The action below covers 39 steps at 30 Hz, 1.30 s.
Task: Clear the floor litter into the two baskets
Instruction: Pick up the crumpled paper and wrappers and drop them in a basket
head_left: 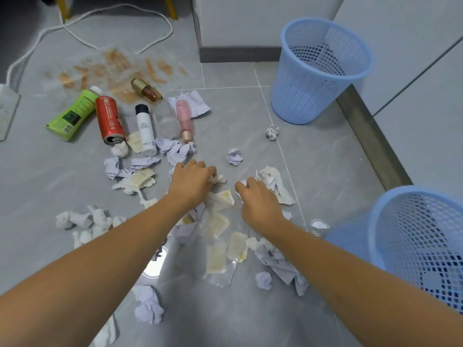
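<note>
Left hand pinches a crumpled tissue; right hand curls round a paper scrap — both at the floor litter's centre. Best gathered fully, then carried to the near basket — far basket suits the bottles.

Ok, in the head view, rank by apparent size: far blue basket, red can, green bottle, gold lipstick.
1. Far blue basket
2. Green bottle and red can: look alike, not ranked
3. Gold lipstick

Grey tiled floor strewn with crumpled paper, bottles.
</note>
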Available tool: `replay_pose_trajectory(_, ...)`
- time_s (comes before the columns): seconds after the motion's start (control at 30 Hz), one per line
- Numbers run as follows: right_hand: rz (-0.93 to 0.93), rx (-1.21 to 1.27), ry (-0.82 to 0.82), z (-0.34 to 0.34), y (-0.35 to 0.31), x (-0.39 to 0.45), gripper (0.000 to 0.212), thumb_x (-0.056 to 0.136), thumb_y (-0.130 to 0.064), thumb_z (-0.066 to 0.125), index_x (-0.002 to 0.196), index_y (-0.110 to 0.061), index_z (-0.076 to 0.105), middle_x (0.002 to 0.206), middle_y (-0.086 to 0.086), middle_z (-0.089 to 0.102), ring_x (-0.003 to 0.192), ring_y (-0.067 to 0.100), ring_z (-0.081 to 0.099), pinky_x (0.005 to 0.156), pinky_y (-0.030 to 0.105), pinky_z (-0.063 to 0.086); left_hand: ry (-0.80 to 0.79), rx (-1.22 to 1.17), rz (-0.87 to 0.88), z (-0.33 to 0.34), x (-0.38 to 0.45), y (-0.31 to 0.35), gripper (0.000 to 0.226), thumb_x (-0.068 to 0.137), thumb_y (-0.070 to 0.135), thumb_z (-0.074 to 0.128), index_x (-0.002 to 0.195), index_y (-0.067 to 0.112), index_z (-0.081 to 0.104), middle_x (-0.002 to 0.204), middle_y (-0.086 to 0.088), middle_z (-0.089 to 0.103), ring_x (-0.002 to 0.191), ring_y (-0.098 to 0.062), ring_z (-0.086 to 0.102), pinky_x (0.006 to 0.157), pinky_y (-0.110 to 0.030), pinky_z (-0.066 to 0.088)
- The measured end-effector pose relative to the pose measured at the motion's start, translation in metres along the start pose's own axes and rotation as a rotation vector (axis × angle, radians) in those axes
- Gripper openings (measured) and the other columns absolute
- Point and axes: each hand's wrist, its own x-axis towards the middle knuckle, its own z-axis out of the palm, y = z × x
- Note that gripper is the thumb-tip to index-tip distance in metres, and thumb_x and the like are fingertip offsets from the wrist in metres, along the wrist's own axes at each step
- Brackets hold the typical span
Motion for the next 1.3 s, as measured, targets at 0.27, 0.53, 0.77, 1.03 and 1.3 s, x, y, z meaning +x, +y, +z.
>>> replay_pose_trajectory(0.27,-0.011,0.128,0.121,-0.033,-0.011,-0.002,0.030,0.075,0.003,0.059,0.097,-0.014,0.047,0.092,0.006,0.046,0.087,0.032,0.050,0.055,0.036,0.032,0.206,-0.027,0.162,-0.038,-0.008,0.006,0.012,0.086,0.016,0.061,0.095,0.017,0.070,0.084,-0.002,0.064,0.083,-0.033,0.061,0.063,-0.034,0.035)
replay_pose_trajectory(0.53,0.053,0.259,0.262,-0.149,0.002,-0.047,0.032,0.080,-0.009,0.067,0.109,-0.013,0.055,0.101,0.008,0.055,0.089,0.031,0.054,0.068,0.044,0.048,0.274,-0.137,0.283,-0.156,-0.033,0.066,0.011,0.088,0.022,0.062,0.095,0.018,0.068,0.086,0.002,0.064,0.087,-0.027,0.062,0.057,-0.036,0.049)
replay_pose_trajectory(0.77,0.147,0.258,0.346,-0.236,0.059,-0.150,0.032,0.078,-0.011,0.067,0.109,-0.013,0.057,0.094,0.004,0.055,0.085,0.028,0.056,0.070,0.039,0.043,0.368,-0.213,0.510,-0.232,-0.057,0.176,0.009,0.092,0.028,0.061,0.091,0.021,0.066,0.084,0.005,0.060,0.087,-0.023,0.058,0.055,-0.035,0.046)
replay_pose_trajectory(1.03,0.349,0.271,0.374,-0.248,0.119,-0.269,0.042,0.083,-0.012,0.066,0.096,-0.040,0.036,0.103,-0.002,0.060,0.092,0.028,0.060,0.075,0.042,0.050,0.257,-0.272,0.700,-0.215,-0.072,0.293,0.008,0.090,0.028,0.061,0.092,0.022,0.067,0.086,0.005,0.062,0.092,-0.024,0.059,0.057,-0.031,0.038)
replay_pose_trajectory(1.3,0.518,0.133,0.216,-0.207,0.147,-0.315,0.056,0.088,-0.053,0.066,0.136,-0.032,0.047,0.121,-0.007,0.056,0.108,0.021,0.057,0.075,0.043,0.054,0.052,-0.199,0.629,-0.169,-0.075,0.318,0.032,0.093,0.047,0.064,0.116,0.025,0.071,0.105,0.004,0.067,0.104,-0.023,0.061,0.072,-0.037,0.050)
